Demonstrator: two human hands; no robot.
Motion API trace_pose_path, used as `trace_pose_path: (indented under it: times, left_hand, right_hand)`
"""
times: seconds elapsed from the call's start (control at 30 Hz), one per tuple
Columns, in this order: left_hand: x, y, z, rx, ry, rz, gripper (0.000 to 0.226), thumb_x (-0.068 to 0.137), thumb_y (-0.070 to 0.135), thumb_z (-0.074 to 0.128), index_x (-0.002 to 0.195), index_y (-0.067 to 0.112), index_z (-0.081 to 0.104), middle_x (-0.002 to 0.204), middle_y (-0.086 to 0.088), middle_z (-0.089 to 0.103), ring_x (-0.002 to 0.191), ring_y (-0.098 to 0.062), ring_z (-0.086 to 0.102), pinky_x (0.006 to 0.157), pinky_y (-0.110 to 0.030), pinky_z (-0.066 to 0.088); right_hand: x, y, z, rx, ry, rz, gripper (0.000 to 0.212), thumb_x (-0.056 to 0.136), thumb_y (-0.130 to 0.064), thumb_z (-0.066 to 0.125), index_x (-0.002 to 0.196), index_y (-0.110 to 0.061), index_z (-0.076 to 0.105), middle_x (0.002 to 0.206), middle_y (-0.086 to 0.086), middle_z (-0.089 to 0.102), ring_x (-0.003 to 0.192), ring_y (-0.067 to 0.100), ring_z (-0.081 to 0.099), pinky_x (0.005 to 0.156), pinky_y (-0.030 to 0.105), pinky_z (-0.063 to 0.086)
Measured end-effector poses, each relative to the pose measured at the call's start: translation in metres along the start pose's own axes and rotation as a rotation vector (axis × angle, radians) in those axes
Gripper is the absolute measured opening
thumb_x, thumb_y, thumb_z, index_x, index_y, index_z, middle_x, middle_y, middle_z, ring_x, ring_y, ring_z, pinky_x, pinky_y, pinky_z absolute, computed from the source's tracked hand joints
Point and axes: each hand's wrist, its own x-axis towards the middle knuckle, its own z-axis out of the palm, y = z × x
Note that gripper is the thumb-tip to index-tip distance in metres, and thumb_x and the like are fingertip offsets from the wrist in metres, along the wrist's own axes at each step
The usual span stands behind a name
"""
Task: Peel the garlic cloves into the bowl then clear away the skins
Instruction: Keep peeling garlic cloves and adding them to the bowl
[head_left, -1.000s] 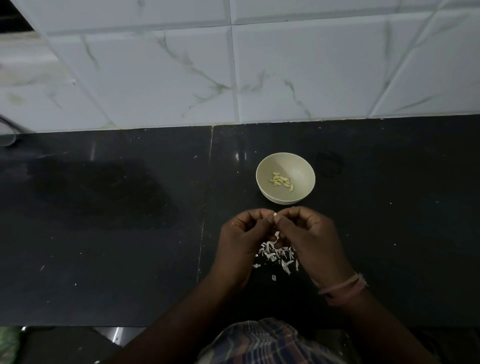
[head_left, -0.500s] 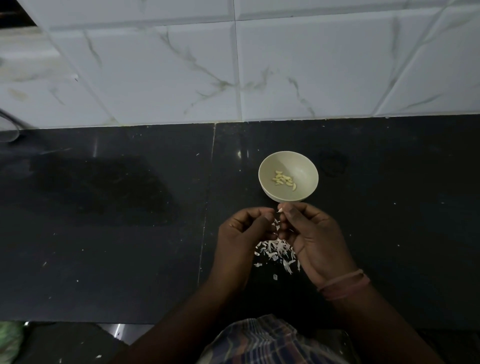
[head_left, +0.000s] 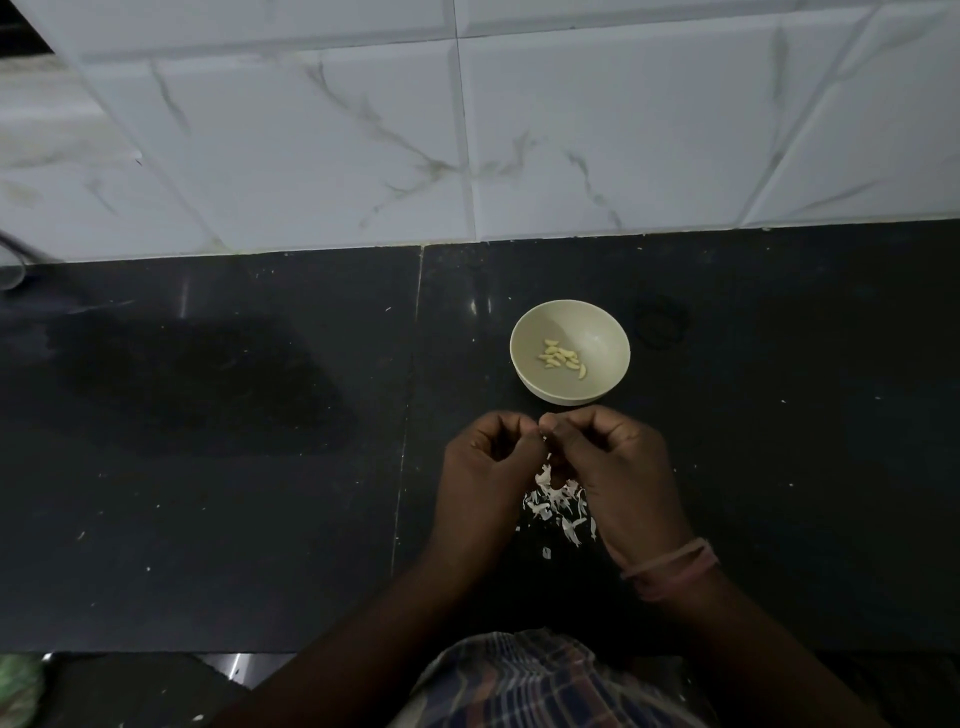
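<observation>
A small cream bowl (head_left: 597, 322) stands on the black counter and holds several peeled garlic cloves (head_left: 562, 358). Just in front of it my left hand (head_left: 485, 467) and my right hand (head_left: 618, 467) meet fingertip to fingertip, both with curled fingers pinching a small garlic clove that is almost hidden between them. Below the hands a heap of white garlic skins (head_left: 558, 506) lies on the counter, partly covered by my right hand.
The black stone counter (head_left: 208, 467) runs to a white marble-tiled wall (head_left: 467, 130) behind. A seam in the counter (head_left: 410, 415) passes left of my hands. A glassy object (head_left: 10, 270) shows at the far left edge. The counter's front edge lies near my body.
My right hand has drawn back from the bowl's rim toward my left hand, and its fingers have curled tighter. The bowl and skins have not moved.
</observation>
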Motion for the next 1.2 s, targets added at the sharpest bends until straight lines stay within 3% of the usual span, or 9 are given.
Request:
trace_pose_path:
  times: [0.13,0.27,0.43,0.53,0.73,0.87,1.1,1.2]
  left_hand:
    - [0.000,0.002,0.003,-0.009,0.009,-0.030,0.010,0.091,0.005,0.066,0.082,-0.001,0.067,0.069,-0.012,0.068,0.061,-0.016,0.060,0.056,-0.028,0.049]
    - [0.002,0.003,0.003,-0.041,-0.027,-0.056,0.013,0.092,0.005,0.063,0.081,-0.001,0.067,0.071,-0.016,0.068,0.063,-0.022,0.060,0.061,-0.034,0.049]
    - [0.002,0.005,0.005,-0.024,-0.038,-0.055,0.018,0.095,0.004,0.060,0.079,0.006,0.067,0.061,0.001,0.063,0.056,-0.007,0.056,0.055,-0.022,0.045]
    - [0.003,0.004,0.005,0.001,-0.037,-0.048,0.018,0.094,0.001,0.058,0.079,0.009,0.067,0.063,0.003,0.064,0.055,-0.005,0.055,0.054,-0.020,0.044]
    - [0.003,0.006,0.003,0.044,-0.043,0.002,0.013,0.096,0.006,0.061,0.088,0.001,0.068,0.075,-0.007,0.073,0.064,-0.009,0.065,0.058,-0.020,0.048]
    - [0.007,0.006,-0.001,0.112,-0.048,0.003,0.016,0.098,0.011,0.060,0.089,0.004,0.071,0.074,-0.006,0.072,0.060,-0.005,0.060,0.055,-0.018,0.045]
    - [0.009,0.001,0.000,-0.082,-0.106,-0.157,0.018,0.086,0.024,0.057,0.080,0.015,0.071,0.075,-0.013,0.061,0.073,-0.027,0.051,0.060,-0.032,0.039]
    - [0.010,-0.002,-0.002,-0.143,-0.076,-0.213,0.023,0.088,0.028,0.050,0.072,0.023,0.066,0.074,-0.009,0.057,0.075,-0.027,0.048,0.060,-0.034,0.037]
  right_hand:
    - [0.001,0.002,0.003,0.149,0.003,0.135,0.006,0.087,-0.010,0.076,0.082,-0.008,0.078,0.077,0.021,0.074,0.066,0.030,0.066,0.069,0.039,0.055]
    - [0.004,0.002,0.002,0.233,-0.007,0.193,0.007,0.087,-0.009,0.075,0.082,-0.010,0.079,0.081,0.022,0.073,0.069,0.031,0.064,0.070,0.040,0.054]
    - [0.003,0.001,0.002,0.146,0.054,0.051,0.009,0.088,-0.002,0.073,0.091,0.004,0.066,0.073,0.014,0.070,0.059,0.020,0.063,0.054,0.029,0.054]
    - [0.003,0.001,0.000,0.028,0.036,-0.026,0.003,0.089,0.001,0.070,0.086,0.000,0.069,0.075,0.012,0.073,0.064,0.018,0.066,0.060,0.024,0.056]
    - [0.002,-0.005,-0.004,-0.100,-0.061,-0.079,0.018,0.094,0.004,0.062,0.097,-0.006,0.076,0.089,0.002,0.078,0.081,0.006,0.073,0.068,0.013,0.053]
    - [0.002,-0.007,-0.007,-0.169,-0.121,-0.090,0.024,0.091,0.006,0.065,0.100,-0.013,0.077,0.089,-0.002,0.078,0.082,0.008,0.074,0.071,0.016,0.055]
    - [0.001,-0.004,-0.007,-0.028,-0.079,0.009,0.012,0.091,0.001,0.068,0.099,-0.005,0.075,0.085,0.007,0.078,0.076,0.017,0.075,0.067,0.020,0.056]
    - [0.000,-0.005,-0.005,0.082,-0.068,0.062,0.012,0.092,0.002,0.066,0.096,-0.005,0.075,0.083,0.012,0.077,0.070,0.021,0.072,0.067,0.026,0.060]
